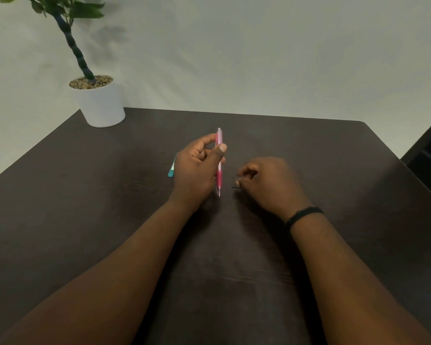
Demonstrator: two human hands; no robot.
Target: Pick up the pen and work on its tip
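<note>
No words, numbers or brand marks can be read anywhere. The small teal packet (pixel 171 169) just left of the pink pen (pixel 219 155) shows print too blurred to make out.

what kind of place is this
Likely a desk or small table in a home or office: a dark wooden table against a plain wall, a potted plant, and a pink mechanical pencil held in the left hand.

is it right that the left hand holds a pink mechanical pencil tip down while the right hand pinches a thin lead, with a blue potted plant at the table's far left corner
Not quite: the pot is white, not blue, as the head view shows. The rest holds: the left hand grips the pink mechanical pencil tip down, and the right hand pinches a thin lead.
</note>
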